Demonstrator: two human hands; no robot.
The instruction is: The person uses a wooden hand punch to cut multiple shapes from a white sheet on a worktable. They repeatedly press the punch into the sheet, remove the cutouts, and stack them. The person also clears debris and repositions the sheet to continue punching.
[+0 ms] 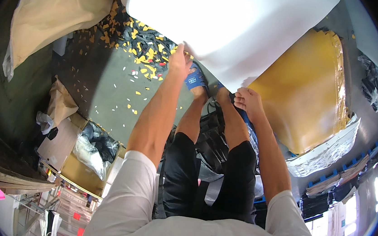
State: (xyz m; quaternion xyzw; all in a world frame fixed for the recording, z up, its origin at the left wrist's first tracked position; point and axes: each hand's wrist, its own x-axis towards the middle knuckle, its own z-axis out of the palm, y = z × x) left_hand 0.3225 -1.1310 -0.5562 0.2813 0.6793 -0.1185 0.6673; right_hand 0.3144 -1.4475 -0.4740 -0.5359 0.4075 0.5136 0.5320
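A large white sheet stretches away from me at the top of the view, bright and slightly curved. My left hand pinches its near edge, fingers closed around the rim. At the sheet's near right corner, my right hand grips it with curled fingers. What the sheet is made of, paper or plastic, I cannot tell. Beneath its right side lies a stack of glossy yellow sheets, close to my right hand. Below the left hand is my foot in a blue sandal.
Yellow, black and white scraps litter the grey floor at left. A large beige sack stands far left. Nearer is an open cardboard box with plastic bags. White wrapped material edges the yellow stack, with a dark plastic bundle beyond.
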